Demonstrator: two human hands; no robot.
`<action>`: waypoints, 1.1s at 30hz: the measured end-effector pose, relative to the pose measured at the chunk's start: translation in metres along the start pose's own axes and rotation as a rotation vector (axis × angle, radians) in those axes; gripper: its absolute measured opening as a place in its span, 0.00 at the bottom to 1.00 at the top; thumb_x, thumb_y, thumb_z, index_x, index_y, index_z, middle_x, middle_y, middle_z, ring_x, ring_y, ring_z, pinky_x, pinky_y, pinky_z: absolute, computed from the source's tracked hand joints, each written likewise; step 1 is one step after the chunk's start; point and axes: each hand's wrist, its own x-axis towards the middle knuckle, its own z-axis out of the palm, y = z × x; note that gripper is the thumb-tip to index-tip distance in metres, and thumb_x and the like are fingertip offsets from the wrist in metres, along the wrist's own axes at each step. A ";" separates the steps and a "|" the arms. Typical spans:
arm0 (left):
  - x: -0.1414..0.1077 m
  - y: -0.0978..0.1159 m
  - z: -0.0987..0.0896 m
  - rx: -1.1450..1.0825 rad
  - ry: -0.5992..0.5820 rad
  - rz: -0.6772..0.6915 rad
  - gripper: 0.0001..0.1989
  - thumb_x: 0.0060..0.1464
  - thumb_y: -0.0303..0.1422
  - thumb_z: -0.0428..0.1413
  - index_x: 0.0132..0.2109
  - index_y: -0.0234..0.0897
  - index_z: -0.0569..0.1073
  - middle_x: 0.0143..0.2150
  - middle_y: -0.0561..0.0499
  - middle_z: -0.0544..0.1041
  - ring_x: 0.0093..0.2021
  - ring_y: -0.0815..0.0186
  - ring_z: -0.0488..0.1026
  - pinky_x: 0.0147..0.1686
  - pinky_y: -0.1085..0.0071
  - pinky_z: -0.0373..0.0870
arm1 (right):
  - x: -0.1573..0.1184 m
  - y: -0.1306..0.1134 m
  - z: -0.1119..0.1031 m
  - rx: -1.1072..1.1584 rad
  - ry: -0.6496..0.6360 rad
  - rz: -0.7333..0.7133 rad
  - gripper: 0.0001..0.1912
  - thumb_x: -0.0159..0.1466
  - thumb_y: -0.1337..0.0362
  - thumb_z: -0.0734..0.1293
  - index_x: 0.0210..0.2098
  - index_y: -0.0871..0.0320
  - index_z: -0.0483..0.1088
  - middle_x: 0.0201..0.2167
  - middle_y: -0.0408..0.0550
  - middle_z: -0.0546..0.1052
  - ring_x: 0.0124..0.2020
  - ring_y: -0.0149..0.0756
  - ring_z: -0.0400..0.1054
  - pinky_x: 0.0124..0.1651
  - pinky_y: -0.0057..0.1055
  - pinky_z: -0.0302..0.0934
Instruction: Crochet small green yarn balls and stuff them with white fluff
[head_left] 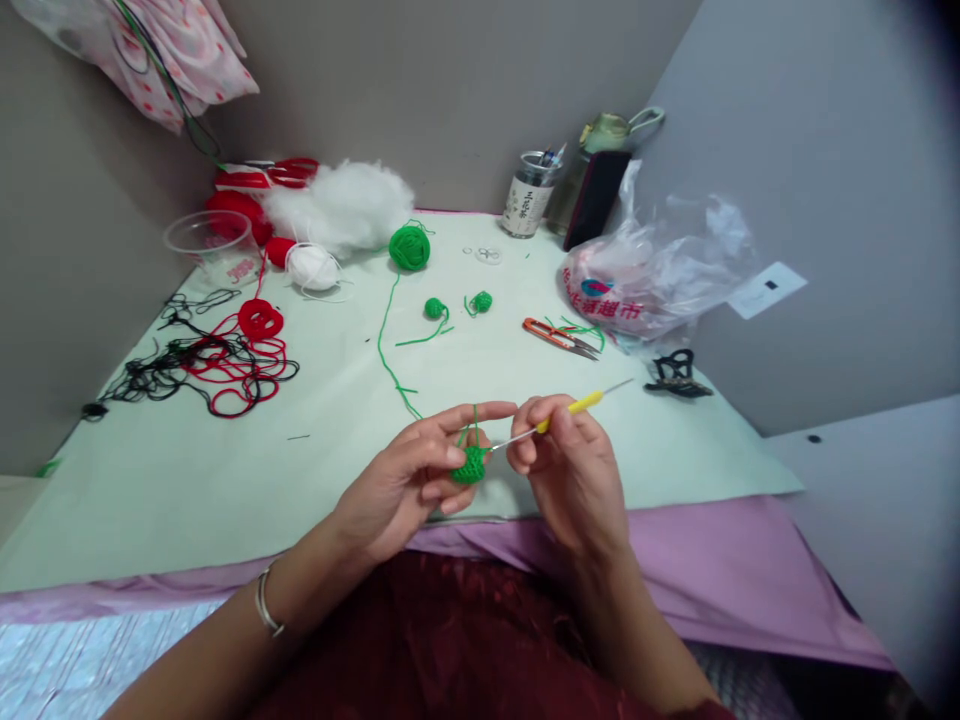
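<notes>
Between the thumb and fingers of my left hand (pixel 405 470) is a small green crochet piece (pixel 470 466), with the index finger stretched out and green yarn looped over it. My right hand (pixel 574 470) is closed round the yellow grip of a crochet hook (pixel 576 408). The hook's thin metal end reaches left to the upper edge of the crochet piece. A green yarn strand (pixel 384 350) runs from my left hand up the table to a green yarn ball (pixel 409 247). Two small green crochet balls (pixel 434 308) with loose tails lie beyond my hands.
Orange thread snips (pixel 559 338) lie near green yarn scraps. At the right are a plastic bag (pixel 660 270), a black claw clip (pixel 679 375) and a leaning phone (pixel 598 200). Tangled black and red yarn (pixel 202 365), a clear cup (pixel 214 250) and white stuffing (pixel 341 205) occupy the left.
</notes>
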 end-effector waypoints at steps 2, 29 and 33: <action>0.000 -0.001 0.000 0.047 0.038 0.055 0.20 0.52 0.28 0.63 0.54 0.35 0.83 0.35 0.54 0.71 0.20 0.80 0.49 0.22 0.76 0.56 | -0.001 0.001 0.000 0.008 -0.003 0.021 0.11 0.72 0.57 0.67 0.36 0.54 0.74 0.28 0.42 0.76 0.22 0.28 0.65 0.26 0.26 0.65; -0.003 -0.006 0.001 0.495 0.264 0.244 0.36 0.55 0.32 0.69 0.68 0.39 0.67 0.36 0.55 0.77 0.40 0.66 0.75 0.47 0.68 0.69 | -0.008 0.011 0.004 -0.131 0.106 -0.117 0.06 0.68 0.60 0.71 0.37 0.55 0.79 0.31 0.46 0.82 0.26 0.31 0.72 0.29 0.28 0.68; -0.003 -0.006 0.002 0.495 0.282 0.254 0.34 0.54 0.30 0.69 0.66 0.38 0.69 0.36 0.55 0.74 0.39 0.68 0.73 0.45 0.70 0.69 | -0.005 0.008 0.008 -0.120 0.099 -0.113 0.08 0.69 0.58 0.70 0.36 0.56 0.76 0.31 0.47 0.83 0.25 0.31 0.73 0.29 0.29 0.69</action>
